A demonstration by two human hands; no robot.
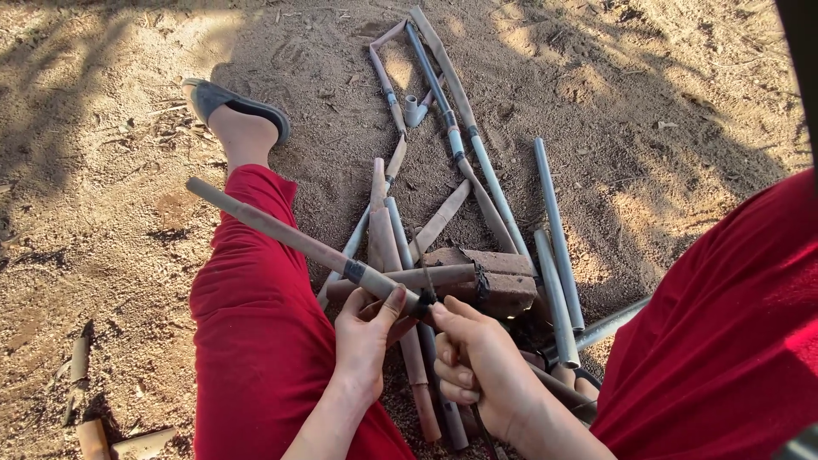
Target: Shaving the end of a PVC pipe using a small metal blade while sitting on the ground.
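Low over the brick (494, 277), a long pipe (290, 238) is gripped near its taped end by the left hand (366, 341), fingers closed around it, while the right hand (481, 366) is curled shut on a thin dark tool (426, 294) at that end, loose pipes (554, 247) lying beyond the brick.

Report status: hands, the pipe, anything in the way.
Left hand grips dusty pipe. Right hand pinches dark tape at pipe's end. Brick and loose pipes close beyond.
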